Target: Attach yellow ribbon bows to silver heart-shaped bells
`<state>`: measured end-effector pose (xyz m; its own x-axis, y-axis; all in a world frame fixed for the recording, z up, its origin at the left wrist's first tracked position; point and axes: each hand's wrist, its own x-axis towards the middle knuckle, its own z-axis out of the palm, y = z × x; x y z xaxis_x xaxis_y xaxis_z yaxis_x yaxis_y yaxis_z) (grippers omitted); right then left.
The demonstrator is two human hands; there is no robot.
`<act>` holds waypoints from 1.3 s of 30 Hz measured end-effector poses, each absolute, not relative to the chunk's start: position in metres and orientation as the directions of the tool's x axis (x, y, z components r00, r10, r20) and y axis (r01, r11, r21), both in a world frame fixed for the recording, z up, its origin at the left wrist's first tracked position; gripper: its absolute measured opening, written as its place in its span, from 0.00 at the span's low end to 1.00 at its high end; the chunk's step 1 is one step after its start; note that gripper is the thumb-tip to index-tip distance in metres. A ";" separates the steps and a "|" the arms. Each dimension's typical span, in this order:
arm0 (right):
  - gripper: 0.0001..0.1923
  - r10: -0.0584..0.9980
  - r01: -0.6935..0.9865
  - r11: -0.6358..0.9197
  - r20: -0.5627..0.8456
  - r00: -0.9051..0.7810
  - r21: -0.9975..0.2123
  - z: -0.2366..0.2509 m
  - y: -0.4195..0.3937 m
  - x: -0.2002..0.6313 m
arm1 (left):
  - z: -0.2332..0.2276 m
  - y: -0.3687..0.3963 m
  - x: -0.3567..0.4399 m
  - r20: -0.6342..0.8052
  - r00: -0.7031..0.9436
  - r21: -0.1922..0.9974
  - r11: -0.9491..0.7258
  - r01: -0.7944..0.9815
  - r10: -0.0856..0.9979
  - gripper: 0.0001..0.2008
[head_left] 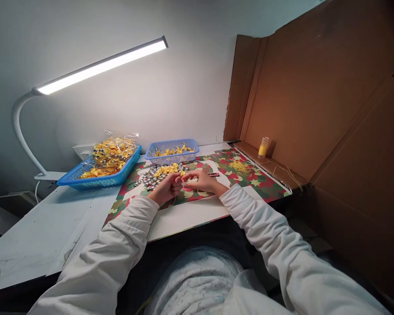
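Fingertips of your left hand (167, 188) and right hand (202, 180) meet over the patterned mat (249, 175), pinched together on a small yellow piece (183, 173) too tiny to make out, with the pile of beads (153, 177) just beyond, nearer your left.

Probably a craft workbench: desk lamp (101, 65), parts baskets (100, 177).

Item between fingers (180, 178) too small.

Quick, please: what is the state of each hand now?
Left hand: fingers curled, pinching something small; cannot tell what.
Right hand: fingers meet the left's; hold unclear.
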<state>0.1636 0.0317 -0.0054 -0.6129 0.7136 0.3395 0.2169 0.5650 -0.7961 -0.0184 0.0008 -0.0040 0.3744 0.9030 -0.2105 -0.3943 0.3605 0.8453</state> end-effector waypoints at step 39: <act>0.09 0.672 0.153 0.702 0.575 -0.467 -0.696 0.000 0.029 0.182 | -0.001 -0.003 -0.017 -0.189 0.370 0.848 0.342 -0.406 0.909 0.19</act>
